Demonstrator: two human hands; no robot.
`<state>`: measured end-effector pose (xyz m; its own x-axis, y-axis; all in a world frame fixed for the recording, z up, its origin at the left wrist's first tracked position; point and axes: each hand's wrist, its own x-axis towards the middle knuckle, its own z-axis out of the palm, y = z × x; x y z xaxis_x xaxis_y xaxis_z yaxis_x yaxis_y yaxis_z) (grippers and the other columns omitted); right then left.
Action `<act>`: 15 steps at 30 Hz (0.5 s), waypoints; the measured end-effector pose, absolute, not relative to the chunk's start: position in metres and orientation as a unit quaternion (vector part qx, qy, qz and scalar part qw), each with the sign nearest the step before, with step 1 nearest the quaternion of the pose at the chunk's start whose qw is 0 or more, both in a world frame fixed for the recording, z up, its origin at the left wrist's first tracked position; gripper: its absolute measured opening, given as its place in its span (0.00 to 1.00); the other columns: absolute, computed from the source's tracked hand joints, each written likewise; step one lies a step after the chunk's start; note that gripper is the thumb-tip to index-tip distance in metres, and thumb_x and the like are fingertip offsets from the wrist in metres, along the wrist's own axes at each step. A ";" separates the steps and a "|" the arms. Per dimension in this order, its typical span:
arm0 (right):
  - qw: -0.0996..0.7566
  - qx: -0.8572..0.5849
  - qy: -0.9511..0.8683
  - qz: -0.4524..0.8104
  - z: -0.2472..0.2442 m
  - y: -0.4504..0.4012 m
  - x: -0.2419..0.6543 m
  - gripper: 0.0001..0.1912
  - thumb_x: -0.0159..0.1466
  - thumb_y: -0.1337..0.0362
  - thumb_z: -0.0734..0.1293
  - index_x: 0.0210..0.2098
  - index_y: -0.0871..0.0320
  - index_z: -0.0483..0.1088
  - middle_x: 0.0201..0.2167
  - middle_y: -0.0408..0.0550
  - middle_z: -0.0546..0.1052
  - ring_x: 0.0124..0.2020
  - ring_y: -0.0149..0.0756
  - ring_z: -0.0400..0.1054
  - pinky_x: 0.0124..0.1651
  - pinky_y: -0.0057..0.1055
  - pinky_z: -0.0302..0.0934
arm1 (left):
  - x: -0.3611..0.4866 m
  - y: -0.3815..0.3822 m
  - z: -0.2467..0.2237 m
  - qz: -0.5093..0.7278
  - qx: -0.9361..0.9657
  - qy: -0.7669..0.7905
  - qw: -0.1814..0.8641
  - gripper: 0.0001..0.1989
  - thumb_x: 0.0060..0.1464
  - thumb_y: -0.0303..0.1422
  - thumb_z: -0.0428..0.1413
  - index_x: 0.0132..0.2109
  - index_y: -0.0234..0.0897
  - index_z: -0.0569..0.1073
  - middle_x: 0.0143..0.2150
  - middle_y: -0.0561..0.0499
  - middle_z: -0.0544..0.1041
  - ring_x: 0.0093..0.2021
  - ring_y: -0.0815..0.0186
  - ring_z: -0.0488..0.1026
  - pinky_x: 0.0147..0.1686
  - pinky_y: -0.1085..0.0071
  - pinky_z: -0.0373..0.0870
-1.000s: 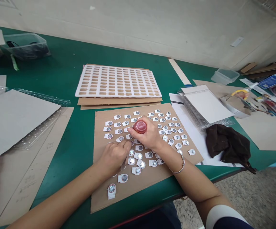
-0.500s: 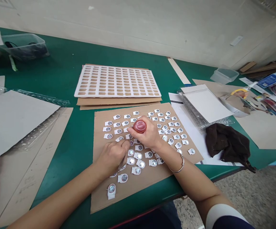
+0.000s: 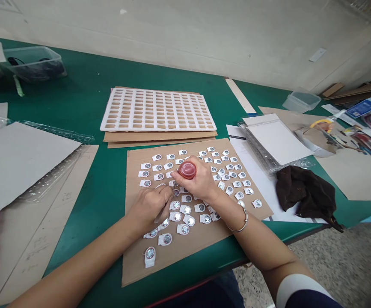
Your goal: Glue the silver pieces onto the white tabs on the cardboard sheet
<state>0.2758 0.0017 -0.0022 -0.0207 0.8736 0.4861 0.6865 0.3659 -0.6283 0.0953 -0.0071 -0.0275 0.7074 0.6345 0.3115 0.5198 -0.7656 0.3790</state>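
My right hand (image 3: pixel 200 182) is closed around a reddish-brown handle with a rounded end (image 3: pixel 187 170), held upright; its lower end is hidden below the hand. Just to its left, my left hand (image 3: pixel 149 206) is closed in a pinch on a thin metal tool that looks like tweezers (image 3: pixel 163 212). Both hands work low over a brown cardboard sheet (image 3: pixel 137 273). Spread across it are many small round silver parts on white tabs, such as the near one (image 3: pixel 149 256). The part between my fingertips (image 3: pixel 176 193) is partly covered.
Behind the sheet, a white grid tray (image 3: pixel 158 128) rests on stacked cardboard. A dark brown cloth (image 3: pixel 304 192) and white cards (image 3: pixel 280 139) lie to the right. Bubble wrap (image 3: pixel 44 184) under a grey sheet (image 3: pixel 25 162) is at the left. Clear tubs (image 3: pixel 301 102) stand farther back.
My left hand has shifted slightly left and tilted, uncovering silver parts beneath it and more of the metal tool. My right hand and the handle have barely moved.
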 end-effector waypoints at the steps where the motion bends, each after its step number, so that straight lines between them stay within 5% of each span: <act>1: 0.429 -0.553 -0.706 0.110 -0.002 0.001 0.276 0.15 0.55 0.52 0.68 0.30 0.56 0.65 0.26 0.45 0.73 0.27 0.33 0.68 0.32 0.31 0.64 | 0.096 -0.007 -0.027 0.219 0.913 0.316 0.135 0.08 0.52 0.24 0.46 0.34 0.36 0.68 0.27 0.50 0.72 0.27 0.65 0.71 0.30 0.70 0.68; 15: 0.426 -0.555 -0.705 0.117 -0.002 0.000 0.273 0.16 0.54 0.50 0.68 0.29 0.56 0.65 0.25 0.44 0.72 0.26 0.33 0.67 0.32 0.32 0.64 | 0.095 -0.005 -0.026 0.223 0.904 0.323 0.170 0.07 0.54 0.26 0.47 0.34 0.37 0.69 0.28 0.50 0.74 0.30 0.65 0.73 0.32 0.70 0.69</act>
